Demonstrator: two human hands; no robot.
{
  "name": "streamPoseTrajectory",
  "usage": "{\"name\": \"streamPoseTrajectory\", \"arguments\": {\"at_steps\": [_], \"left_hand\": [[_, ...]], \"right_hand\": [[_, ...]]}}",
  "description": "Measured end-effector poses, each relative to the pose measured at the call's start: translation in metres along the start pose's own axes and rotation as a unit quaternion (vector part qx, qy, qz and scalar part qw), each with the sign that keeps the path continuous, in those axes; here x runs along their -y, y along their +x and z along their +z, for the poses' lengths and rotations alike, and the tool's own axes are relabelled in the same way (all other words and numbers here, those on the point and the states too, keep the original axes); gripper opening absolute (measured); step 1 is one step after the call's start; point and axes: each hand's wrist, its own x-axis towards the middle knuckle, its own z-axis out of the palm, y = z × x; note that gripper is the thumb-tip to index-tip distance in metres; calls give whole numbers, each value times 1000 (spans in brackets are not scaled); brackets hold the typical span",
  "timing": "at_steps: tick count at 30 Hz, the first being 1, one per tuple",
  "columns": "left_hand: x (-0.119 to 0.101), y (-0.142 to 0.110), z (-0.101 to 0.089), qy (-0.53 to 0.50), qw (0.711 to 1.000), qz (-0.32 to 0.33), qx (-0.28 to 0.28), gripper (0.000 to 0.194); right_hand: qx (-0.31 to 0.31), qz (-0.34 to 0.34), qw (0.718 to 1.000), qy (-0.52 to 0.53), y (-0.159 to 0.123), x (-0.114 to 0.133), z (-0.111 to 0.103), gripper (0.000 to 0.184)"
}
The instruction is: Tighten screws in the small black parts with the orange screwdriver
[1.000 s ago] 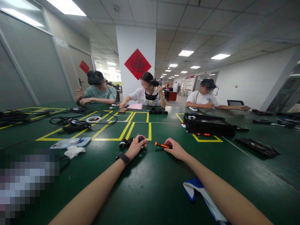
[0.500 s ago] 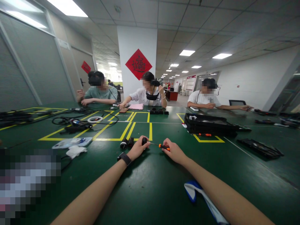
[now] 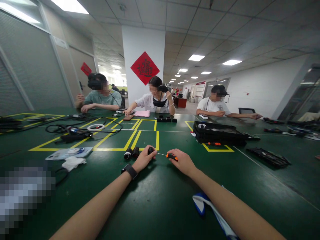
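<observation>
My left hand (image 3: 143,159), with a dark band on its wrist, is closed round a small black cylindrical part (image 3: 150,151), mostly hidden by the fingers. In my right hand (image 3: 182,161) is a screwdriver (image 3: 171,156) with an orange and black handle. Its thin shaft points left and reaches the part at my left fingertips; whether the tip sits in a screw is too small to tell. Two more black cylindrical parts, one with a white ring (image 3: 128,153) and one darker (image 3: 135,152), stand just left of my left hand.
A stack of black trays (image 3: 217,133) stands at right, an orange tool (image 3: 214,144) before it. Farther right lies a black open frame (image 3: 268,157). Cables (image 3: 75,130), a plastic bag (image 3: 68,153) and white tissue (image 3: 73,162) lie left. Blue-white cloth (image 3: 212,210) is by my right forearm. Three people sit opposite.
My right hand's fingers have shifted forward along the screwdriver handle, covering more of it. The left hand keeps its hold on the black part. The whole view has swung slightly.
</observation>
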Motion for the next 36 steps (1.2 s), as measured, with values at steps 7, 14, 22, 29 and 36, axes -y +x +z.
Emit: {"name": "streamPoseTrajectory", "arguments": {"at_steps": [7,14,22,29,36], "left_hand": [[-2,0,-1,-43,999,-22,-15,30],[-4,0,0,-44,999,-27,-12,30],[-2,1,-1,-47,998,-28,-32,30],[1,2,1,-39,999,-24,-26,29],[4,3,-1,-32,999,-15,-15,27]], "right_hand": [[-26,-36,999,-18,0,7,-3,24],[-9,10,1000,-26,0,6,2,23],[23,-3,1000,-13,1,3,9,23],[27,19,999,-16,2,-1,10,25],[28,-10,1000,7,2,-8,11,22]]}}
